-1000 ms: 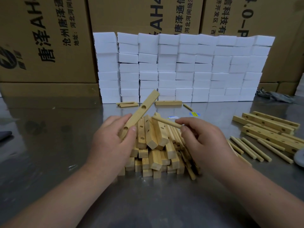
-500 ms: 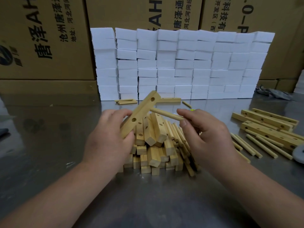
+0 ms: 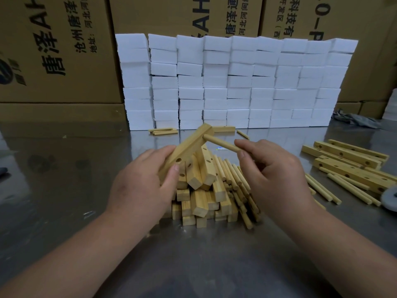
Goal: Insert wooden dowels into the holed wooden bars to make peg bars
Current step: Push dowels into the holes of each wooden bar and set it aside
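My left hand (image 3: 141, 186) grips a holed wooden bar (image 3: 189, 145) by its lower end, the bar tilted up and to the right above a heap of bars and dowels (image 3: 212, 190). My right hand (image 3: 272, 173) pinches a round wooden dowel (image 3: 221, 144). The dowel's left tip sits at the upper hole of the held bar; how deep it goes is hidden. A lower hole in the bar shows just above my left thumb.
More holed bars (image 3: 348, 162) and loose dowels (image 3: 330, 188) lie at the right on the steel table (image 3: 64, 190). A wall of white foam blocks (image 3: 232, 82) stands behind, with cardboard boxes (image 3: 53, 50) beyond. A few dowels (image 3: 163, 131) lie at the blocks' foot.
My left hand raised and turned the bar. My right hand brought the dowel up and leftward until its tip met the bar's upper hole.
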Demonstrator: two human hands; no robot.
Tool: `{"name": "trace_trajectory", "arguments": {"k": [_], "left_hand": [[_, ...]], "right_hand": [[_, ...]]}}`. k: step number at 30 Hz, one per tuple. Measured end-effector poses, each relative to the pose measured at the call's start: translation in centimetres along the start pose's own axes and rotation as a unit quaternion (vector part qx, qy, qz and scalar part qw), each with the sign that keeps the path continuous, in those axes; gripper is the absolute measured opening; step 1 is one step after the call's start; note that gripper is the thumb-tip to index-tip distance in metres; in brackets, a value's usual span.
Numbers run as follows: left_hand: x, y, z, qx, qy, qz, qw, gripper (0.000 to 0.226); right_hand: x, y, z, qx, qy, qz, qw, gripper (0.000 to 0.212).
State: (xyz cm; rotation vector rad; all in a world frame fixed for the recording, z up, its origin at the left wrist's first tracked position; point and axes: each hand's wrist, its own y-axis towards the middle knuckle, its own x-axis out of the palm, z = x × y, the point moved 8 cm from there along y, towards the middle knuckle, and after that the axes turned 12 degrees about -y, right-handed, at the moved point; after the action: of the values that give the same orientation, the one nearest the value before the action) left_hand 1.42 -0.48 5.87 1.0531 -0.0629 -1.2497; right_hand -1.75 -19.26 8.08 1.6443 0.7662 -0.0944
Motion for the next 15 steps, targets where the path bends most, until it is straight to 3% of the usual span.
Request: {"name": "trace_trajectory", "arguments": {"k": [5,11,15], "left_hand": [[-0.1,-0.1,-0.1,-0.002,-0.048,0.009,0.999,0.028],[0.0,-0.3,-0.4,-0.021,-0.163,-0.002,0.986,0.036],[0.5,-0.3,-0.6,-0.066,-0.27,-0.031,0.96,0.04]], "right_hand": [[0.7,-0.2,0.3,0.006,0.011,-0.035,0.999,0.027],[1.6,-0.4,0.7,0.018,0.023,-0.079,0.996,0.028],[1.1,-0.2,0.9,0.022,0.029,-0.064,0.997,0.027]]}}
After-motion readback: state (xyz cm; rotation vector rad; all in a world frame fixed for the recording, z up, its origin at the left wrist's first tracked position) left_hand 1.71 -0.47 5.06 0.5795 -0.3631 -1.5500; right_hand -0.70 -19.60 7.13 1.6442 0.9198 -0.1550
